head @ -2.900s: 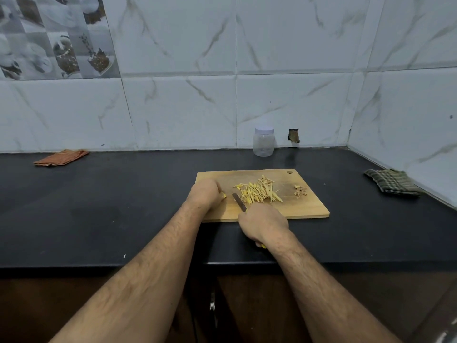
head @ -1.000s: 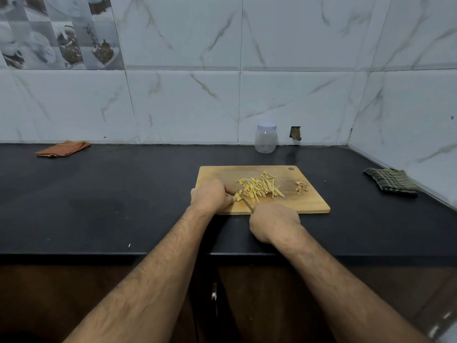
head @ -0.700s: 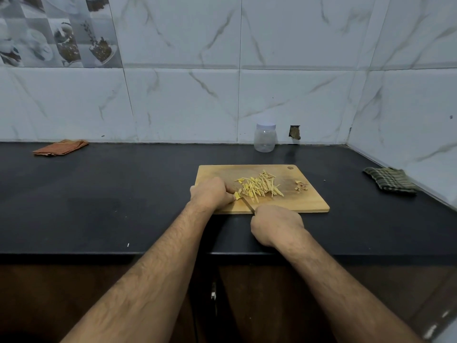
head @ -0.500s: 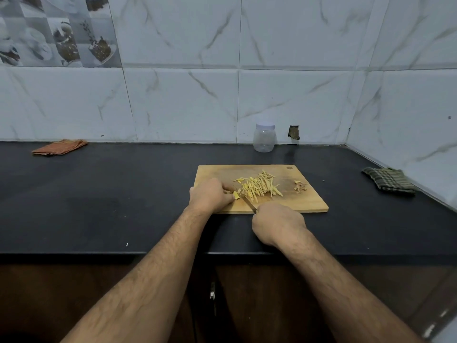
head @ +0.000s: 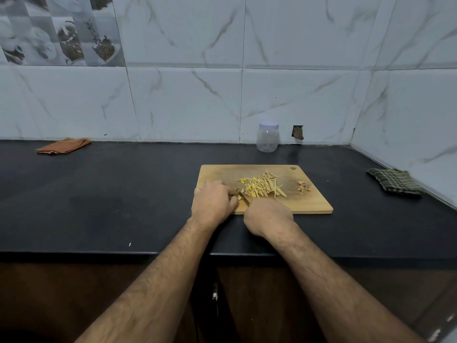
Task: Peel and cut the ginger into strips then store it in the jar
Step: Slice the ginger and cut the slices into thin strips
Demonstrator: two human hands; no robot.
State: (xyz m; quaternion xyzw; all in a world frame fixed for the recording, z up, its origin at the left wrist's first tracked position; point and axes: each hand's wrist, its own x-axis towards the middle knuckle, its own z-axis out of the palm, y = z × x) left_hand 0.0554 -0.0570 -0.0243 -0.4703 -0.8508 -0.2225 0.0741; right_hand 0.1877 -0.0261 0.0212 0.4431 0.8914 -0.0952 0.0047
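Slicing with right hand (head: 268,216) gripping knife (head: 243,195) against left hand (head: 214,204) pinching ginger (head: 239,198) near board's (head: 311,204) front edge, risking nicked fingertips; strips (head: 263,187) mid-board, jar (head: 267,137) at counter's back edge.

My right hand (head: 268,216) covers the knife (head: 243,196) handle completely; only a short stretch of blade shows at frame centre. My left hand (head: 214,204) hides whatever ginger piece its curled fingers hold, just a yellow speck beside them. Scraps (head: 304,187) at the right of the cutting board (head: 309,204): too small to identify. Patterned tile, upper left, cut by the frame edge. Jar (head: 267,137) contents unreadable.
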